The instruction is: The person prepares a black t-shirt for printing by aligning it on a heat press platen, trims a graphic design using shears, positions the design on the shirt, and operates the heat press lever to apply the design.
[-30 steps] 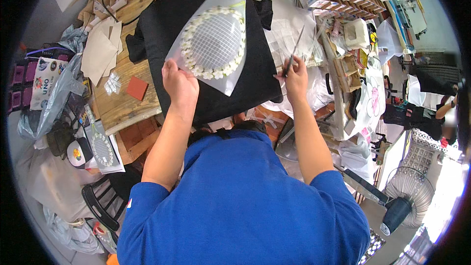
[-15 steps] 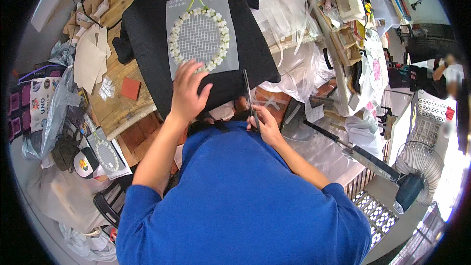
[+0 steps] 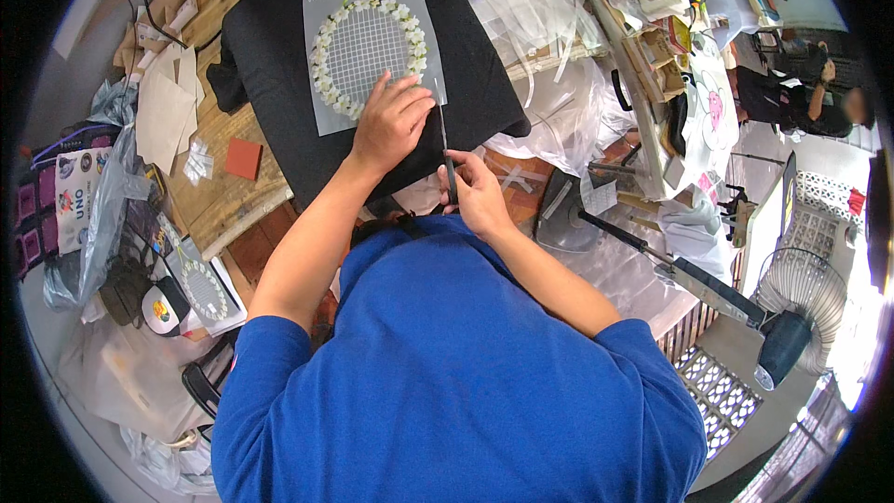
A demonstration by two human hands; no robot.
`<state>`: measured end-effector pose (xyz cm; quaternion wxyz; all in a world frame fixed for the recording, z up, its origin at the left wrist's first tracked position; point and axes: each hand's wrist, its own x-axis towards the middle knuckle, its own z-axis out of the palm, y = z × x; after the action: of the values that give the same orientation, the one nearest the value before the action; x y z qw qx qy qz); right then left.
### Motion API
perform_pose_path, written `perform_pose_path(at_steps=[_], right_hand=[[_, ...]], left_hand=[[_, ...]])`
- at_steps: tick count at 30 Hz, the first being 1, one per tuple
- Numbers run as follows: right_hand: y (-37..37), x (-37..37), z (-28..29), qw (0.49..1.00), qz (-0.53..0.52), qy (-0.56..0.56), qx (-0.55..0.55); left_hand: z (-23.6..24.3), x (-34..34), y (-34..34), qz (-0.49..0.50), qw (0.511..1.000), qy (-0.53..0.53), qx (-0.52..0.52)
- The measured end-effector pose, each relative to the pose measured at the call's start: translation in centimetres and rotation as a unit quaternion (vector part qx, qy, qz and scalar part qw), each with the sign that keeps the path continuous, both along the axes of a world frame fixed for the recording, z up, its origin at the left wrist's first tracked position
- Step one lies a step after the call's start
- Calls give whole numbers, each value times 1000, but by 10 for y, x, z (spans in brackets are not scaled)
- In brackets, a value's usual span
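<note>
There is one view. The camera sits on the person's head and looks straight down. It is close to the blue shirt (image 3: 447, 373), and farther from the black cloth (image 3: 279, 65) on the wooden table (image 3: 219, 196). The edges curve.

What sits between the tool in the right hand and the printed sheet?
Nothing visible. The right hand holds a thin dark tool whose tip reaches the sheet's right edge on the black fabric. The left hand lies flat on the sheet's lower right corner, beside the tool, not across its path.
</note>
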<state>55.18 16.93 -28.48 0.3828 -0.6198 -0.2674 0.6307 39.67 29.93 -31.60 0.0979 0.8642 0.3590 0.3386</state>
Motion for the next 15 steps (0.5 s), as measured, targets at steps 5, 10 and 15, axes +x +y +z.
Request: perform_pose_path(at_steps=[5,10,15], right_hand=[[1,1,10,998,33,-40,-21],[21,-3,16,1000,-2,-14,-8],[43,1,17,999,-23,17,-18]], left_hand=[[-1,1,0,0,1000,-6,15],[14,0,-6,-11,999,-32,5],[27,0,-13,-12,999,-50,4]])
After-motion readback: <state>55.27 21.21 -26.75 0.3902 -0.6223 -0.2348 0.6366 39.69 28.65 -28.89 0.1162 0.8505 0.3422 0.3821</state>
